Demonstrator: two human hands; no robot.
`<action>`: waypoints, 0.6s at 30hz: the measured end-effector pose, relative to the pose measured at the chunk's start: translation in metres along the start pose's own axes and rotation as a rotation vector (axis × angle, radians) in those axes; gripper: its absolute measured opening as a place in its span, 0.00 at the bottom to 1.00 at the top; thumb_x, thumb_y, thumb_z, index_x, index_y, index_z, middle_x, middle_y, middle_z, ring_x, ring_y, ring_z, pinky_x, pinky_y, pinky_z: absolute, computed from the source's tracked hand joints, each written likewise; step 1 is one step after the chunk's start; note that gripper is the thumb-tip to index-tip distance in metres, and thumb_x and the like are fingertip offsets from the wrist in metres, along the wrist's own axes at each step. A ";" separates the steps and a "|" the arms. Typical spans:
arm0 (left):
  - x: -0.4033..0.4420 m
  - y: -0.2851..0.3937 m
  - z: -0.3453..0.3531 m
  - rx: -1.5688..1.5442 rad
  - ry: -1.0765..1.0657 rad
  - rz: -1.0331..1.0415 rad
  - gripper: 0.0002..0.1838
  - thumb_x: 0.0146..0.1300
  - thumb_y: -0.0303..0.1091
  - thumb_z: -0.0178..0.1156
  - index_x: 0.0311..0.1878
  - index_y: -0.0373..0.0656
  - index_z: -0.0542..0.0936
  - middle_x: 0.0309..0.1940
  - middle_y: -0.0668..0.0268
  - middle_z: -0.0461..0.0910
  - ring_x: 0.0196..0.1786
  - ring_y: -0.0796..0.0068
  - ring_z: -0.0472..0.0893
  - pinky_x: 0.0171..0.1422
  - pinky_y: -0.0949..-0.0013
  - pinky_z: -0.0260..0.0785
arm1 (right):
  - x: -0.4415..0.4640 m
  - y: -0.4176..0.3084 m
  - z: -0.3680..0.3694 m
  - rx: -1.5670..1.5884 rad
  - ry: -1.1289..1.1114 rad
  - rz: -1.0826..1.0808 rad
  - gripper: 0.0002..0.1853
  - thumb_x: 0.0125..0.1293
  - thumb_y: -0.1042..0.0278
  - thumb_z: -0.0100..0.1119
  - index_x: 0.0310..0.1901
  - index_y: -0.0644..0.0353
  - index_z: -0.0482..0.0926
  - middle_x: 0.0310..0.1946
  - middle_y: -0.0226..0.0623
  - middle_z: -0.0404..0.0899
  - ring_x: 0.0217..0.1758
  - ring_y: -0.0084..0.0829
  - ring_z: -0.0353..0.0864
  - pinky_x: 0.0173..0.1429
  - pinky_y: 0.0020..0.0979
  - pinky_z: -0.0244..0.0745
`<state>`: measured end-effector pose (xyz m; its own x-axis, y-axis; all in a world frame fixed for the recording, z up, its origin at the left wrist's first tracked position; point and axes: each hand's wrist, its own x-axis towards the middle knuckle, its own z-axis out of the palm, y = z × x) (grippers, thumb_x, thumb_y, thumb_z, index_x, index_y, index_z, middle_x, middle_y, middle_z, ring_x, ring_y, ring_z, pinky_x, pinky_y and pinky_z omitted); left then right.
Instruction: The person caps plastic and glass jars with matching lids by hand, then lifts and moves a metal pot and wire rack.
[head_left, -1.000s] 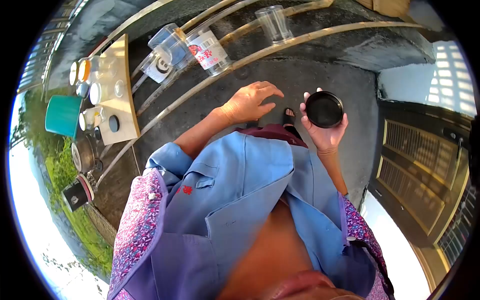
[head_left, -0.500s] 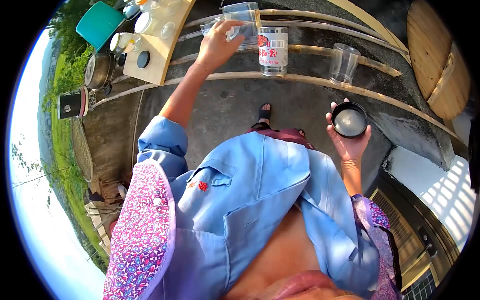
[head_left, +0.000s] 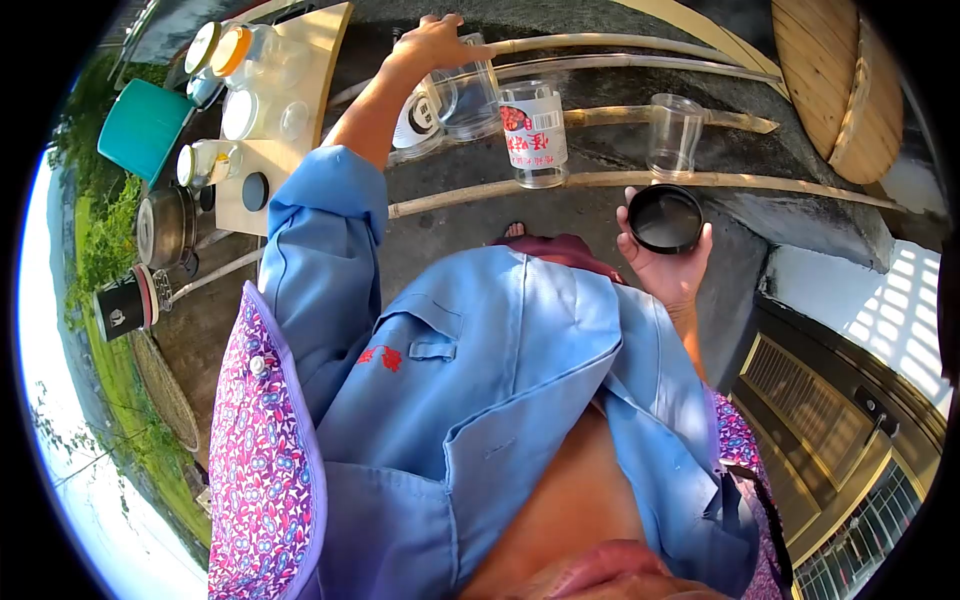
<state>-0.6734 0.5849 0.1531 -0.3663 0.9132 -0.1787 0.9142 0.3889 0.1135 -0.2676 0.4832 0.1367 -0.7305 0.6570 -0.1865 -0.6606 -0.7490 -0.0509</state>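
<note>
My left hand (head_left: 430, 45) reaches over the upper end of a large clear jar (head_left: 468, 105), its fingers spread; whether they press on it is hard to see. Beside that jar lies a smaller clear container with a black-and-white label (head_left: 418, 122). A clear jar with a red-and-white label (head_left: 535, 135) stands to the right. Farther right is an unlabelled clear jar (head_left: 675, 135). My right hand (head_left: 668, 270) holds a round black lid (head_left: 665, 219), its hollow side facing up, fingers around the rim.
Bamboo poles (head_left: 450, 195) run beneath the jars. On the left, a wooden board (head_left: 320, 60) bears lidded jars and a black disc (head_left: 255, 191). Beyond it are a teal tub (head_left: 145, 130) and a metal pot (head_left: 165, 228). Round wooden boards (head_left: 850, 90) lie upper right; a door (head_left: 815, 430) is lower right.
My left hand has moved forward from near my body to the large clear jar. The view has shifted toward the poles. My right hand keeps hold of the black lid, now tilted differently.
</note>
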 end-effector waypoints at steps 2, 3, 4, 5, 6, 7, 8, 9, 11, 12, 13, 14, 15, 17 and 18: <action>-0.005 -0.002 -0.006 0.031 -0.028 0.010 0.53 0.40 0.74 0.59 0.67 0.49 0.65 0.64 0.49 0.64 0.63 0.46 0.70 0.62 0.48 0.67 | 0.001 0.003 -0.001 0.037 -0.034 -0.021 0.43 0.57 0.41 0.60 0.68 0.57 0.56 0.69 0.52 0.52 0.68 0.55 0.58 0.63 0.53 0.65; -0.008 -0.001 -0.008 0.058 -0.056 0.013 0.53 0.40 0.73 0.59 0.67 0.49 0.65 0.64 0.49 0.64 0.63 0.47 0.70 0.61 0.49 0.67 | 0.002 0.003 -0.002 0.073 -0.062 -0.026 0.42 0.58 0.41 0.58 0.67 0.57 0.57 0.69 0.53 0.53 0.68 0.57 0.57 0.64 0.55 0.65; -0.006 -0.003 -0.003 0.021 -0.038 0.004 0.53 0.40 0.74 0.59 0.67 0.48 0.65 0.64 0.47 0.64 0.63 0.48 0.70 0.62 0.49 0.67 | 0.003 0.005 0.002 0.079 -0.052 -0.034 0.42 0.58 0.41 0.58 0.68 0.57 0.57 0.68 0.53 0.55 0.68 0.57 0.58 0.63 0.55 0.66; -0.003 -0.008 -0.003 0.003 -0.062 0.025 0.55 0.40 0.75 0.59 0.67 0.45 0.66 0.62 0.46 0.66 0.63 0.49 0.70 0.62 0.50 0.66 | 0.005 0.004 0.007 0.035 -0.039 -0.046 0.41 0.58 0.41 0.58 0.67 0.56 0.57 0.66 0.53 0.58 0.66 0.56 0.60 0.62 0.53 0.68; -0.001 -0.010 0.001 0.007 -0.040 0.039 0.55 0.39 0.75 0.59 0.66 0.44 0.66 0.61 0.45 0.67 0.63 0.49 0.71 0.62 0.51 0.67 | 0.007 0.004 0.009 0.007 -0.053 -0.060 0.41 0.59 0.41 0.58 0.67 0.56 0.57 0.65 0.53 0.59 0.66 0.56 0.62 0.61 0.53 0.69; -0.001 -0.010 0.003 0.012 -0.012 0.044 0.56 0.39 0.76 0.59 0.65 0.43 0.67 0.60 0.45 0.68 0.62 0.49 0.71 0.62 0.52 0.67 | 0.008 0.004 0.010 -0.020 -0.072 -0.065 0.40 0.59 0.41 0.58 0.67 0.56 0.58 0.64 0.53 0.60 0.65 0.56 0.63 0.60 0.52 0.70; -0.001 -0.009 0.003 0.009 -0.001 0.045 0.56 0.39 0.77 0.58 0.64 0.42 0.68 0.59 0.44 0.69 0.61 0.50 0.72 0.61 0.53 0.68 | 0.009 0.003 0.012 -0.045 -0.092 -0.075 0.40 0.58 0.43 0.59 0.66 0.57 0.58 0.64 0.54 0.60 0.64 0.55 0.65 0.59 0.52 0.71; 0.002 -0.009 0.003 -0.006 -0.025 0.038 0.54 0.40 0.76 0.58 0.63 0.41 0.69 0.58 0.44 0.70 0.60 0.51 0.73 0.60 0.53 0.69 | 0.008 0.001 0.012 -0.047 -0.108 -0.069 0.40 0.58 0.43 0.59 0.66 0.57 0.58 0.64 0.54 0.60 0.64 0.55 0.65 0.59 0.52 0.71; -0.010 0.004 -0.005 -0.047 -0.041 -0.023 0.53 0.41 0.75 0.59 0.65 0.45 0.68 0.61 0.49 0.68 0.60 0.53 0.74 0.58 0.56 0.70 | 0.005 -0.003 0.010 -0.039 -0.100 -0.068 0.40 0.57 0.45 0.61 0.66 0.56 0.59 0.66 0.53 0.57 0.65 0.55 0.63 0.60 0.52 0.69; -0.019 0.014 -0.013 -0.051 -0.035 -0.095 0.49 0.42 0.70 0.61 0.66 0.51 0.67 0.63 0.54 0.67 0.63 0.53 0.71 0.64 0.55 0.65 | 0.003 -0.004 0.008 -0.023 -0.094 -0.072 0.41 0.56 0.45 0.63 0.67 0.56 0.59 0.67 0.52 0.56 0.65 0.54 0.62 0.61 0.52 0.68; -0.016 0.019 -0.013 -0.047 -0.094 -0.169 0.48 0.42 0.69 0.61 0.66 0.55 0.66 0.64 0.55 0.66 0.63 0.52 0.71 0.63 0.55 0.66 | 0.000 -0.007 0.006 -0.007 -0.090 -0.058 0.42 0.55 0.46 0.64 0.67 0.55 0.58 0.68 0.51 0.54 0.66 0.54 0.61 0.61 0.52 0.67; -0.020 0.022 -0.016 -0.054 -0.069 -0.197 0.47 0.42 0.68 0.61 0.66 0.56 0.66 0.64 0.55 0.64 0.63 0.50 0.70 0.63 0.53 0.66 | -0.001 -0.011 0.003 -0.017 -0.106 -0.054 0.43 0.54 0.46 0.65 0.68 0.54 0.58 0.68 0.50 0.53 0.67 0.53 0.59 0.62 0.51 0.67; -0.031 0.027 -0.031 -0.111 -0.107 -0.147 0.47 0.42 0.68 0.61 0.66 0.56 0.66 0.64 0.56 0.64 0.63 0.49 0.69 0.64 0.53 0.65 | -0.003 -0.015 0.000 -0.031 -0.111 -0.058 0.44 0.53 0.46 0.66 0.68 0.53 0.57 0.69 0.49 0.52 0.68 0.52 0.58 0.62 0.51 0.66; -0.021 0.026 -0.022 -0.049 -0.046 -0.173 0.46 0.43 0.68 0.61 0.65 0.54 0.67 0.62 0.57 0.66 0.61 0.51 0.70 0.64 0.55 0.64 | -0.004 -0.020 -0.006 -0.071 -0.081 -0.066 0.44 0.53 0.45 0.66 0.68 0.52 0.58 0.69 0.48 0.53 0.68 0.51 0.58 0.61 0.49 0.67; -0.018 0.024 -0.024 -0.045 -0.033 -0.164 0.46 0.43 0.68 0.61 0.65 0.53 0.67 0.61 0.57 0.67 0.61 0.51 0.70 0.64 0.56 0.63 | -0.004 -0.021 -0.006 -0.078 -0.071 -0.053 0.44 0.53 0.44 0.66 0.68 0.52 0.58 0.69 0.49 0.52 0.68 0.51 0.58 0.61 0.49 0.67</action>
<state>-0.6491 0.5801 0.1821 -0.5036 0.8327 -0.2301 0.8336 0.5383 0.1238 -0.2502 0.4956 0.1326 -0.7071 0.6983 -0.1113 -0.6854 -0.7155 -0.1352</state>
